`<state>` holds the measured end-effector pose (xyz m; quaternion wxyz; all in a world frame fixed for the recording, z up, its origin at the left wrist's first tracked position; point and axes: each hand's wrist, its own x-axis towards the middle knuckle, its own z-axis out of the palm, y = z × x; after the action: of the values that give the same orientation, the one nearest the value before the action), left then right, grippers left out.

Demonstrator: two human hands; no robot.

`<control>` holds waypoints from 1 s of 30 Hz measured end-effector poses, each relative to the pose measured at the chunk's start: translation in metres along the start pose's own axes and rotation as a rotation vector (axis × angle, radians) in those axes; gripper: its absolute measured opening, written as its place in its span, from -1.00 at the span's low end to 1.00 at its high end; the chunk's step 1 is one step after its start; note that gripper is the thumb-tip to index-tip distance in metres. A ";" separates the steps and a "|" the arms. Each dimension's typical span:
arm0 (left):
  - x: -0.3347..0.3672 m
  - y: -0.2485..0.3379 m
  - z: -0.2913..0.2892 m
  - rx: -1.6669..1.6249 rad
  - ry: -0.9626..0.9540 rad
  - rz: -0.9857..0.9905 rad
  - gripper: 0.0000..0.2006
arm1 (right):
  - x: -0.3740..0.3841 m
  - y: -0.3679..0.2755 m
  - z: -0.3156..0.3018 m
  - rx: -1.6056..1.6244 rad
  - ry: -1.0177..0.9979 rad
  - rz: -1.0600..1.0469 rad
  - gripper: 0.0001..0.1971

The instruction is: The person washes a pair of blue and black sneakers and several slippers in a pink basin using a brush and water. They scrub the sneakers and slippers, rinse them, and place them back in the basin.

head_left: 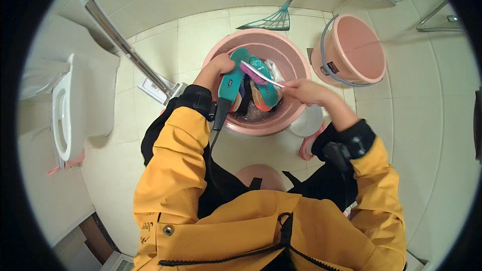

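While the left hand [217, 65] keeps a closed grip on a teal insole [233, 78] above the pink basin [296, 65], the right hand [306, 90] pinches a white-handled brush [261, 74] across it. Risks: wet insole slipping into the water; hard strokes splashing the floor [201, 35]; second insole [266, 88] knocked under.

Even, soft indoor light fills the view, brightest on the pale floor tiles [427, 135] toward three o'clock. Shadows stay faint. Focus is fairly sharp centrally. Fisheye bending curves edges, and a black rim rings the frame.
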<state>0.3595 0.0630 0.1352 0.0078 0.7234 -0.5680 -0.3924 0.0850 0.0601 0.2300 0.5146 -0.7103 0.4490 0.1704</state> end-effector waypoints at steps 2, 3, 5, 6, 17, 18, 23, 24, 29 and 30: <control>-0.029 0.009 -0.002 -0.084 0.101 -0.035 -0.59 | 0.020 0.016 0.027 -0.223 0.059 -0.057 -0.65; -0.043 0.013 -0.003 -0.116 0.158 -0.043 -0.58 | 0.030 0.024 0.030 -0.337 0.077 -0.048 -0.66; -0.075 0.017 0.002 -0.354 0.215 -0.073 -0.61 | 0.048 0.040 0.035 -0.197 0.272 -0.291 -0.66; -0.089 0.017 0.003 -0.485 0.197 -0.103 -0.62 | 0.054 0.046 0.037 -0.140 0.335 -0.328 -0.66; -0.127 0.004 0.021 -1.198 0.286 -0.132 -0.69 | 0.043 0.060 0.034 -0.237 0.252 -0.228 -0.62; -0.126 0.004 0.023 -1.281 0.255 -0.118 -0.69 | 0.037 0.065 0.034 -0.342 0.171 -0.163 -0.61; -0.115 0.016 0.024 -1.414 0.179 0.055 -0.66 | -0.006 0.076 0.016 -0.040 0.435 -0.478 -0.62; -0.113 0.020 0.023 -1.441 0.156 0.071 -0.65 | -0.024 0.079 0.002 0.109 0.217 -0.037 -0.63; -0.109 0.033 0.016 -1.623 -0.059 0.050 -0.57 | -0.107 0.076 -0.026 0.477 0.213 -0.019 -0.62; -0.110 0.035 0.015 -1.668 -0.091 0.075 -0.55 | -0.127 0.079 -0.036 0.382 0.179 0.037 -0.63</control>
<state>0.3171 0.1479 0.2023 0.5310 0.4444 -0.1145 -0.7123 -0.0554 0.0815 0.2883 0.5949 -0.6036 0.5301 0.0280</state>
